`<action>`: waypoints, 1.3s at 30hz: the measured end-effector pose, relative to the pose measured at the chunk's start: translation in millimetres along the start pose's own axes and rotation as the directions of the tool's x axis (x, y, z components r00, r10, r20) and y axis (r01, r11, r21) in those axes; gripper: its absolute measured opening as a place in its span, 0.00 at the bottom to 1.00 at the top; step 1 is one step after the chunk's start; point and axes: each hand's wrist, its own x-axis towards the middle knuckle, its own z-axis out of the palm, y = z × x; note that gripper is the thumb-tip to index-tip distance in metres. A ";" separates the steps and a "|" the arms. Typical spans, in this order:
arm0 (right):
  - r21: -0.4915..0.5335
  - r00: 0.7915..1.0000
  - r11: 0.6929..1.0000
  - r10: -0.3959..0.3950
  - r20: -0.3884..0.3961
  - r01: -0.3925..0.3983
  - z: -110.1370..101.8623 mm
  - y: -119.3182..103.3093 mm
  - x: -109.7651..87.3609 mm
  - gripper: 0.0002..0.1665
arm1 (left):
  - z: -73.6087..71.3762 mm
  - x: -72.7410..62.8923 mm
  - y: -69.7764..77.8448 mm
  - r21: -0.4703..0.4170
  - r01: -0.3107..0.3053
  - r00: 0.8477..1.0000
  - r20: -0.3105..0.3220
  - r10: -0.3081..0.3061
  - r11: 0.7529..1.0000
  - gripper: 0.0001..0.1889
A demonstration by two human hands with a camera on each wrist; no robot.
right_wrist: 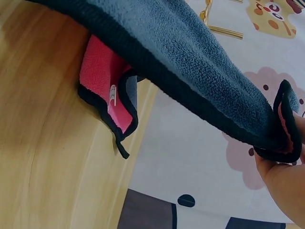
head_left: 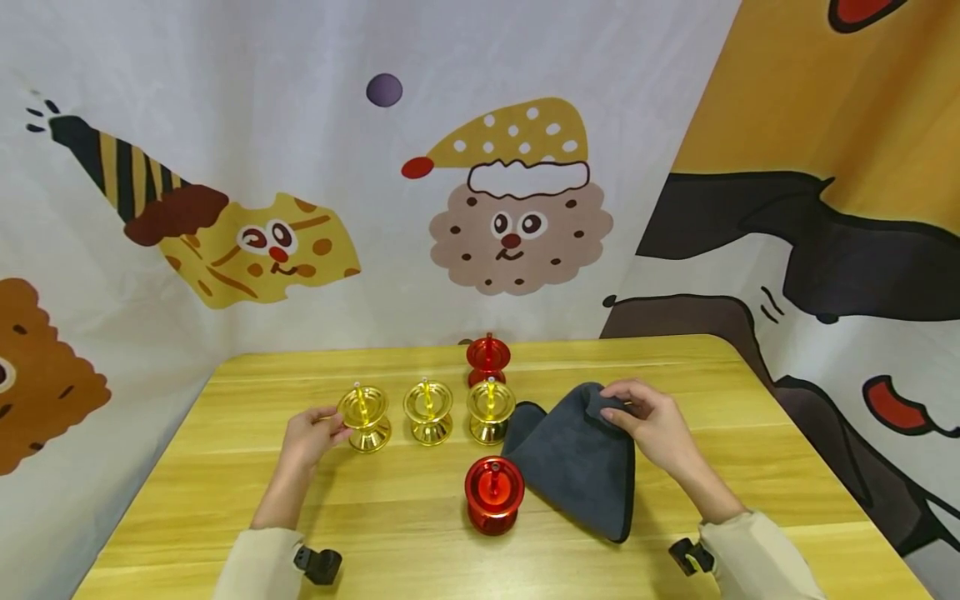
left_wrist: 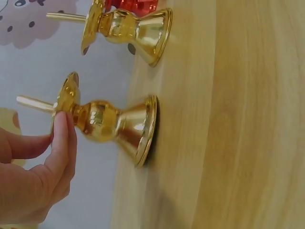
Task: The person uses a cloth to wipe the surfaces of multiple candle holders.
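With thumb and fingers my left hand [head_left: 311, 436] pinches the dish rim of the leftmost gold candle holder [head_left: 367, 433], which stands upright with its base right at the table. In the left wrist view, thumb and fingertips sit on either side of that rim, below the pale upright stick. My right hand [head_left: 658, 423] grips the raised top of a dark grey cloth [head_left: 577, 467]. The right wrist view shows this cloth [right_wrist: 190, 62] stretching down from the fingers, with a black edge and a pink-red underside [right_wrist: 97, 67].
Two more gold candle holders, one in the middle [head_left: 428, 427] and one further right [head_left: 489, 428], complete a row. One red candle holder [head_left: 488, 357] stands at the back edge, another [head_left: 493, 500] in front beside the cloth. Behind the wooden table [head_left: 390, 542] hangs a printed curtain [head_left: 315, 125].
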 end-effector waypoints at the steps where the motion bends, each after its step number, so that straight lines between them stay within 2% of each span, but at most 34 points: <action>1: 0.002 1.000 1.000 -0.001 -0.001 0.001 0.0 -0.2 0.1 0.12 | 0.4 -0.3 1.0 -0.009 0.005 1.000 0.001 -0.005 1.000 0.22; 8: 0.015 1.000 1.000 -0.011 -0.008 0.011 -2.1 -2.9 3.6 0.12 | 6.6 -10.5 18.7 0.019 -0.006 1.000 0.000 0.006 1.000 0.20; 12: 0.005 1.000 1.000 -0.017 -0.015 0.017 -5.1 -6.5 6.1 0.12 | 15.5 -23.1 36.6 0.050 -0.055 0.998 0.027 0.053 0.997 0.18; 18: 0.060 0.999 0.997 -0.042 -0.011 0.043 -7.9 -16.0 12.7 0.14 | 34.0 -42.8 62.5 0.109 -0.138 0.986 0.106 0.127 0.984 0.15; 24: 0.073 0.999 0.996 -0.042 -0.020 0.043 -4.3 -35.3 19.0 0.14 | 64.3 -55.7 80.2 0.105 -0.188 0.968 0.187 0.166 0.977 0.13; 28: 0.094 0.997 0.993 -0.077 -0.021 0.078 3.1 -50.6 22.0 0.14 | 89.0 -59.7 86.6 0.077 -0.217 0.952 0.239 0.193 0.973 0.11; 34: 0.132 0.994 0.985 -0.110 -0.008 0.110 23.2 -64.1 24.1 0.15 | 124.6 -62.0 83.5 0.012 -0.237 0.929 0.297 0.223 0.972 0.10; 39: 0.168 0.993 0.979 -0.116 0.006 0.114 40.4 -66.7 22.2 0.17 | 145.3 -63.6 80.1 -0.010 -0.253 0.909 0.341 0.241 0.967 0.10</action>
